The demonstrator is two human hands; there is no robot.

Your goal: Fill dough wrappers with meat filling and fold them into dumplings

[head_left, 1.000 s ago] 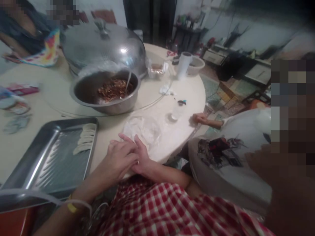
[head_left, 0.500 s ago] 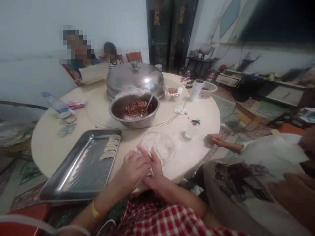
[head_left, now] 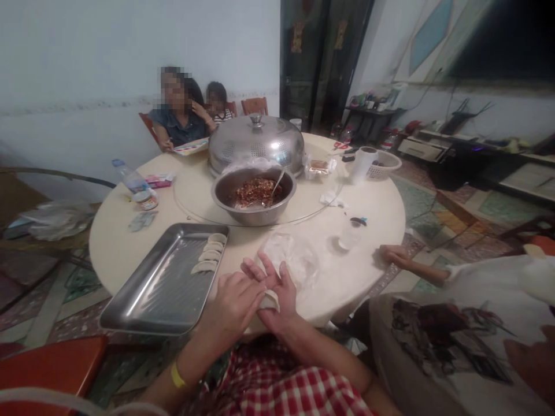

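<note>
— Two hands meet at which edge?
— At the near edge of the tabletop (head_left: 377,202). The left hand (head_left: 232,303) curls closed around one end of a pale dumpling (head_left: 269,300). The right hand (head_left: 280,286) backs it with fingers fanned and only the thumb side closed on the dough.

— What room lies around them?
— Just left, a rectangular steel tray (head_left: 160,289) overhangs the near edge. Its ribbed floor is mostly bare, with a short row of folded dumplings (head_left: 210,255) at its far right corner. Just beyond the fingers lies a crumpled clear plastic sheet (head_left: 292,260), then bare tabletop as far as a small cup (head_left: 349,237).

— And the centre?
— A round steel bowl (head_left: 254,216) of chopped reddish filling, a spoon (head_left: 277,182) leaning inside, stands on a glass turntable (head_left: 191,199) before a perforated metal dome (head_left: 255,141).

— What is unclear?
— The dumpling's underside is hidden by the palms, so the state of its seam cannot be told. Another person's hand (head_left: 392,254) rests on the right edge, its arm cut off by a printed shirt (head_left: 437,329).
</note>
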